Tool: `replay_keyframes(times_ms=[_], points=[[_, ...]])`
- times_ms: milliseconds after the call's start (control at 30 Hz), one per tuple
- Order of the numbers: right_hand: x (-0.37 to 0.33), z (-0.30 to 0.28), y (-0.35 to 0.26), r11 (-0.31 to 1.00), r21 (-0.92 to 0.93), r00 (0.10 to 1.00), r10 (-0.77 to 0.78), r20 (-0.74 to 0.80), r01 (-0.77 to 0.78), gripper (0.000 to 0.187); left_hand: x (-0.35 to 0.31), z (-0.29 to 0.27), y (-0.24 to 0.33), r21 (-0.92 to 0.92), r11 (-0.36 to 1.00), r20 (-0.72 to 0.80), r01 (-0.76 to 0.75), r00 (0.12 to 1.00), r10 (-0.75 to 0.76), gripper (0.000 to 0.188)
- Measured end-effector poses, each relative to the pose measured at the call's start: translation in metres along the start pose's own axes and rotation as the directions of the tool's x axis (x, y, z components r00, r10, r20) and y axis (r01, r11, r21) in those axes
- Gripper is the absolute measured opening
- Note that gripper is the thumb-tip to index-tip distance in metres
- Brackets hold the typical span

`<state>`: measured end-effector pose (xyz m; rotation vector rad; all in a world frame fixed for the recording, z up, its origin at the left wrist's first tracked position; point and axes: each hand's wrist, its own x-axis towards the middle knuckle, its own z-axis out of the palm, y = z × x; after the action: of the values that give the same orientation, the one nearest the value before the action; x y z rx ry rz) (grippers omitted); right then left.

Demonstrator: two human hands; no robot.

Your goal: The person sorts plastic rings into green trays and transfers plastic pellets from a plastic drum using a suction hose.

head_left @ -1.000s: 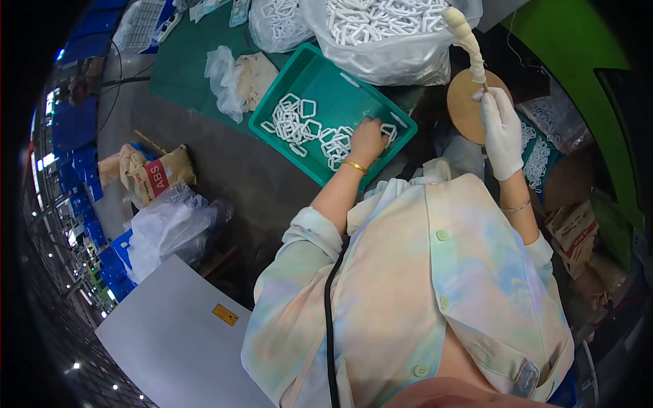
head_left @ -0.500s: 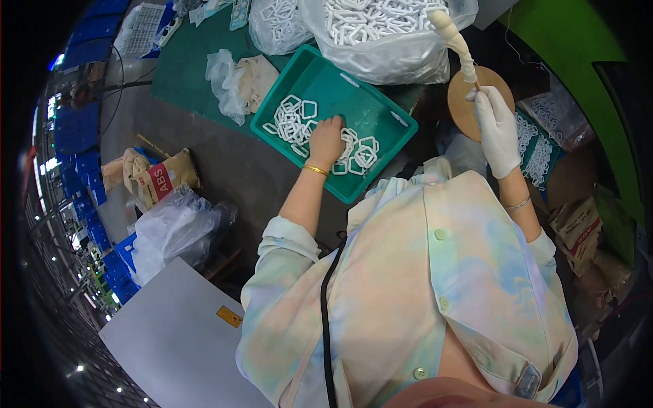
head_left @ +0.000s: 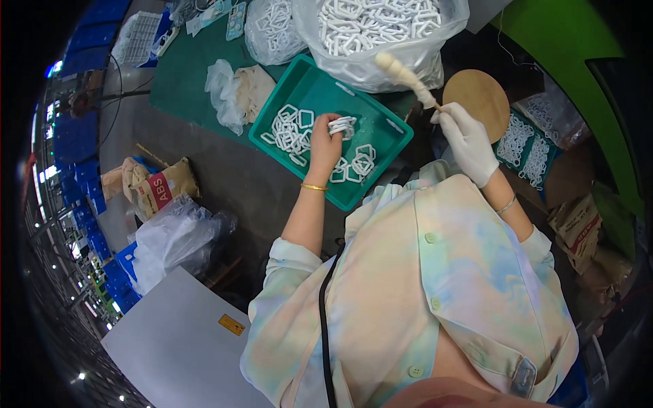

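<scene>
A small bunch of white plastic rings [head_left: 343, 126] is gripped in my bare left hand [head_left: 326, 146], just above the green tray [head_left: 371, 109]. More loose angular rings lie in the tray on both sides of that hand, one pile of rings [head_left: 289, 130] to its left and a smaller group [head_left: 354, 165] to its right. My right hand [head_left: 468, 139], in a white glove, is closed round the thin handle of a stick wrapped in cream-coloured material [head_left: 406, 78]. The stick's thick padded end points up and left, over the front of a large clear bag.
Behind the tray stands the large clear bag [head_left: 415, 64] full of white rings, with a smaller filled bag [head_left: 272, 34] beside it. A round tan disc [head_left: 476, 105] and a tray of rings [head_left: 520, 146] lie at right. A grey cabinet [head_left: 177, 333] stands lower left.
My left hand has lifted a bunch of rings off the tray's bottom. My right hand has come left and nearer, swinging the wrapped stick toward the tray.
</scene>
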<state>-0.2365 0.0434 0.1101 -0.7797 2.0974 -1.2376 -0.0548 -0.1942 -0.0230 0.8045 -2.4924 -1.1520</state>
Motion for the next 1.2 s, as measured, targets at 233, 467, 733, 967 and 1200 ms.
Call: replay_keyframes(times_ms=[233,467,733,967,1200], points=[[-0.004,0.023,0.000,1.000,0.003,0.988,0.013,0.151,-0.013,0.021,0.015,-0.008,0.090,-0.140,0.988,-0.097,-0.058,0.994,0.044,0.024],[-0.006,0.028,0.005,0.994,0.112,0.998,-0.004,-0.058,0.011,0.022,0.035,-0.016,0.152,-0.830,0.557,-0.130,-0.004,0.974,-0.187,0.021],[0.010,0.028,-0.038,0.949,0.313,0.997,0.053,-0.053,-0.034,0.045,0.032,0.005,0.173,-0.952,-0.046,0.307,0.304,0.945,-0.115,0.020],[0.026,0.017,-0.052,0.957,0.289,0.995,0.031,-0.099,-0.002,0.027,0.025,0.005,0.191,-0.943,0.242,0.203,0.228,0.971,-0.123,0.024],[0.021,0.014,-0.062,0.983,0.166,0.993,-0.059,-0.098,0.075,0.027,0.042,-0.015,0.186,-0.052,0.954,-0.147,-0.294,0.947,0.284,0.027]])
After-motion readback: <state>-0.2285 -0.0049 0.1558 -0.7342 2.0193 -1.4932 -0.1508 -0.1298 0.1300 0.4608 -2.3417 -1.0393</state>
